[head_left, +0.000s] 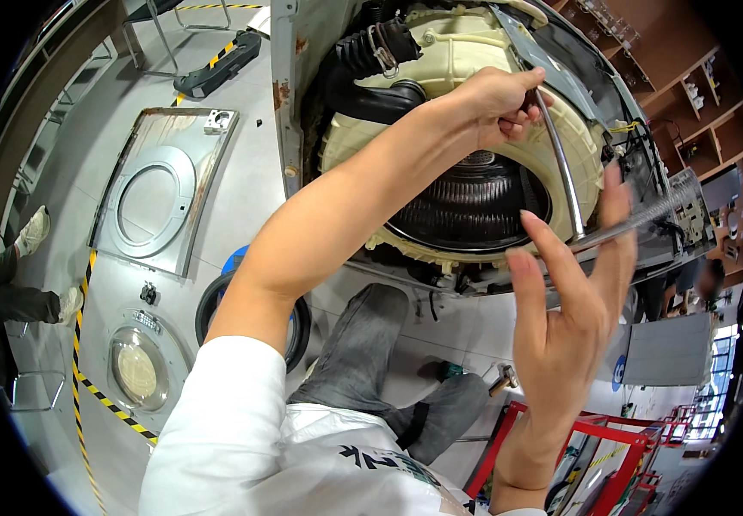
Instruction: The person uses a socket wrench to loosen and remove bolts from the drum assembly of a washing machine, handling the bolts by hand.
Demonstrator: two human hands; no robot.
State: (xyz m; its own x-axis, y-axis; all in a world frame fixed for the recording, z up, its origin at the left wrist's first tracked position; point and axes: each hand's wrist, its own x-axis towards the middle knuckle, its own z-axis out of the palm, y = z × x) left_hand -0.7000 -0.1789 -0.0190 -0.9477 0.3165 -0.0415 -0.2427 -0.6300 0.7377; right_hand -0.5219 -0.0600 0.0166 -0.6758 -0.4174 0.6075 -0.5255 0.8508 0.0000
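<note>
head view: i'm watching a person lean over an opened washing machine (286,60), both bare arms reaching into the space in front of it. the left hand (505,96) has its fingers curled on the upper end of a silver metal rod (560,163), seemingly to keep that end steady. the rod slants down from the left hand toward the right hand (571,318), which is open, its fingers spread and raised around the rod's lower end. a grey bar beside these fingers is blurred, so i cannot tell whether they touch it; the spread probably leaves the rod room to turn.

just below the left hand is the dark drum (466,206), set in a pale tub (457,43) that also spreads above the wrist. left of that hand, a fat black hose (376,82) bends against the tub. the machine's front is bare, which likely gives both hands room to work.

well to the left of the left hand, a metal panel (204,185) with a round hole lies flat on the floor, a round glass door (136,370) nearer the person, both presumably kept out from underfoot. a black rubber ring (302,322) lies beneath the left arm. beside the right forearm stands a red frame (638,439).
</note>
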